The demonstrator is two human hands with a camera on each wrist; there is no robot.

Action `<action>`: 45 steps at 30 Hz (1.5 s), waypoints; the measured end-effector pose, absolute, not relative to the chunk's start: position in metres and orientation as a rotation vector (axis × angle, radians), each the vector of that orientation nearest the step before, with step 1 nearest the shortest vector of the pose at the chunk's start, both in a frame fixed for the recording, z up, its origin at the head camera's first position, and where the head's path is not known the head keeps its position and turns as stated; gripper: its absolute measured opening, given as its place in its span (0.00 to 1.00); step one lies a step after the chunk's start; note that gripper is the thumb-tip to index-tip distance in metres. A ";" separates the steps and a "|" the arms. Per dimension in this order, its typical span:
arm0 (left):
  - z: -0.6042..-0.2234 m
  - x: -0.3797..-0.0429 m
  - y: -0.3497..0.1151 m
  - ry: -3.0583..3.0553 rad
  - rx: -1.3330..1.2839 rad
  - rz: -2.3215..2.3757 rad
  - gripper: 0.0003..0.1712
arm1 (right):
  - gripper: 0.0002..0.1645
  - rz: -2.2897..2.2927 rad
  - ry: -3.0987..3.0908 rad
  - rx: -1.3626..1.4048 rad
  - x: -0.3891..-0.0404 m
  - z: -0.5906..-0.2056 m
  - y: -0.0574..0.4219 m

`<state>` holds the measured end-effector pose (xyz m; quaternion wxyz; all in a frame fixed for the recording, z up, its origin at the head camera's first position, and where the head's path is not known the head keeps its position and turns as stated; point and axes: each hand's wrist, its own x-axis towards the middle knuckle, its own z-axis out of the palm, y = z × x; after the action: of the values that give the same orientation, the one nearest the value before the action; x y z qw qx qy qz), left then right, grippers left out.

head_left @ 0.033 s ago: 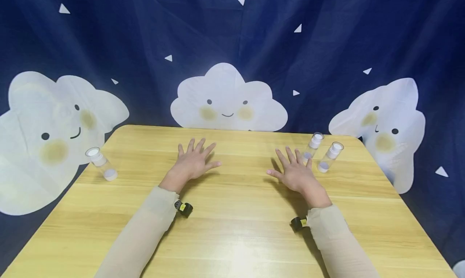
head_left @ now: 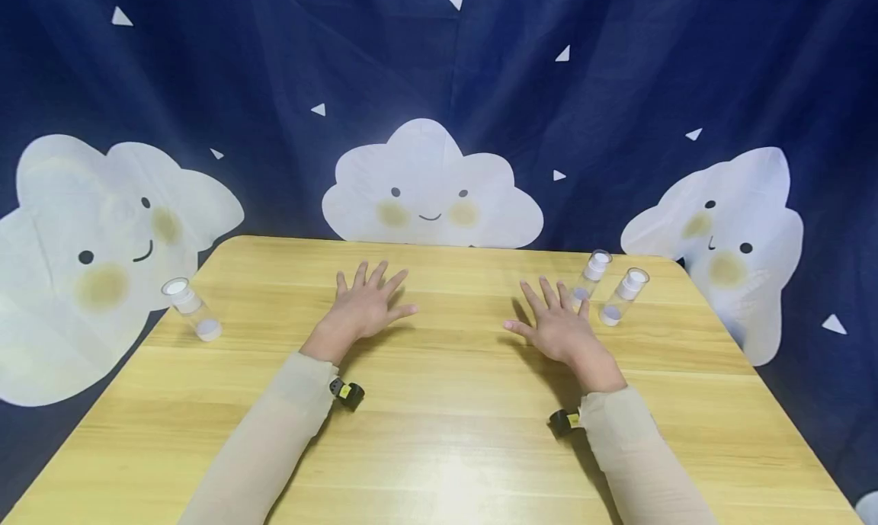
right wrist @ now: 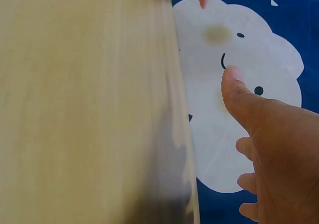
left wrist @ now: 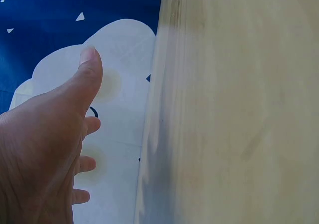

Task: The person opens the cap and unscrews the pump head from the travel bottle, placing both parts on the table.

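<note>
Lone bottle (head_left: 192,308) by counter's (head_left: 439,403) left edge, two bottles (head_left: 591,276) (head_left: 623,297) near its far-right corner — self-standing, so no grip needed. Left hand (head_left: 363,309), right hand (head_left: 564,334) splayed wide over counter, holding nothing.

Afaict no visible chg vs. a moment ago from where I'm standing: L hand (head_left: 360,308) & R hand (head_left: 557,328) same pos., ditto the lone clear bottle (head_left: 194,312) on the L side of the bench (head_left: 439,357) & the 2 on the R, i.e. rear bottle (head_left: 591,276) & front bottle (head_left: 623,297). Any diff. is too small to tell.
</note>
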<state>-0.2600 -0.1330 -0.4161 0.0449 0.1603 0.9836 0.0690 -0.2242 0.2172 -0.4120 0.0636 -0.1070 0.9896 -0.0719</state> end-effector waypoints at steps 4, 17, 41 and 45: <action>-0.417 -0.260 -0.132 3.012 0.492 0.208 0.50 | 0.56 -0.245 2.981 -0.320 -0.225 -0.412 0.219; -0.415 -0.261 -0.135 3.000 0.472 0.227 0.51 | 0.53 -0.349 3.048 -0.350 -0.231 -0.406 0.223; -0.405 -0.262 -0.116 3.009 0.566 0.212 0.48 | 0.40 -0.570 3.490 0.120 -0.213 -0.385 0.257; -0.401 -0.263 -0.112 3.013 0.594 0.203 0.47 | 0.43 -0.577 3.469 0.186 -0.214 -0.381 0.262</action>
<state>-0.2631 -0.1121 -0.4005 0.0320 0.1929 0.9785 0.0660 -0.2136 0.2624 -0.3814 -0.1888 0.0518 0.9674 -0.1608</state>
